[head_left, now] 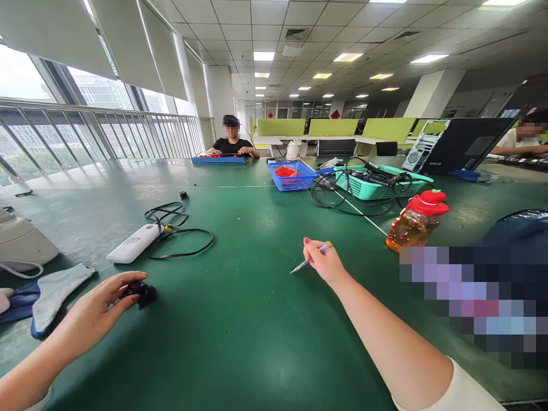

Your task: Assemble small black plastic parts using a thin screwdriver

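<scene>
Green table (pixel 248 319), spanning the whole lower view. Black computer case (pixel 464 144) tilted at its far right. Left of it, a teal basket (pixel 363 192) heaped with black cables (pixel 368 174), some spilling over its side onto the tabletop. Next, farther left, a smaller blue basket (pixel 295 184) with a red tray (pixel 285 171) inside. Blue-and-white glove (pixel 57 294) at the left, just beside the left wrist. Red-capped bottle (pixel 414 224), amber liquid, upright but leaning in this view, right of centre.

Right hand (pixel 323 260) above the near middle, fingers closed narrowly. Left hand (pixel 96 302) low at the left, thumb below and fingers above, pinching. White power bank (pixel 136 244) flat beyond the left hand, black cable at its far end.

Screwdriver (pixel 303 264) in the right hand, held like a pen, tip down and to the left. Black part (pixel 146 294) between left thumb and fingers, well apart from the tip; too dark to identify, and I cannot tell whether it rests on the tabletop.
</scene>
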{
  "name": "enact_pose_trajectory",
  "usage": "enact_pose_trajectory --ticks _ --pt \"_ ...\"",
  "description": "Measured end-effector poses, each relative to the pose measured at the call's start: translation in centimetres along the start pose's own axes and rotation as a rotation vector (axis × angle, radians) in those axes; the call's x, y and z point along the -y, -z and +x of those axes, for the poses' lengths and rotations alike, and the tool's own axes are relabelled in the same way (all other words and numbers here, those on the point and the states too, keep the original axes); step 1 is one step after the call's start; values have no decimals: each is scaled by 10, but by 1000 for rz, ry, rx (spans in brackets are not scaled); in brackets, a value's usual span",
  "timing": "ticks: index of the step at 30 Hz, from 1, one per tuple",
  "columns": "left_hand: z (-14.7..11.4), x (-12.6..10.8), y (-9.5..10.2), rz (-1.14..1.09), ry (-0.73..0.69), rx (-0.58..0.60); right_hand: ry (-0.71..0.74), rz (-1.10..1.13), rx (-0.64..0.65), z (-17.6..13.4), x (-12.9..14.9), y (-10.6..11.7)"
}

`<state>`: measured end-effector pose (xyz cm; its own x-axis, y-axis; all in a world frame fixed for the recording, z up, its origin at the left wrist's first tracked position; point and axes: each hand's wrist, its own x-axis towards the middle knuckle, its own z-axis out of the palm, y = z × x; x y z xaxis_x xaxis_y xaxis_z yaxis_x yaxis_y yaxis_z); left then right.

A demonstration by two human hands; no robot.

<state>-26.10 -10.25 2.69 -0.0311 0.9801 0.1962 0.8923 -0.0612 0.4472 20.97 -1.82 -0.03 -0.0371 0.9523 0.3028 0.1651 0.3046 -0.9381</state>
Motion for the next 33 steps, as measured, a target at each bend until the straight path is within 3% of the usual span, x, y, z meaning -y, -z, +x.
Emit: enact_pose_trajectory --ticks 12,22,26,33 --pt "7 15 -11 239 -158 9 -6 -37 16 0 6 -2" --pt "3 33 -20 235 -231 -105 -3 -28 15 0 6 -2" --pt "2 42 -21 233 -310 -79 -1 -39 16 1 3 -3" --pt "2 40 -17 188 -281 -38 8 -48 28 0 1 -3"
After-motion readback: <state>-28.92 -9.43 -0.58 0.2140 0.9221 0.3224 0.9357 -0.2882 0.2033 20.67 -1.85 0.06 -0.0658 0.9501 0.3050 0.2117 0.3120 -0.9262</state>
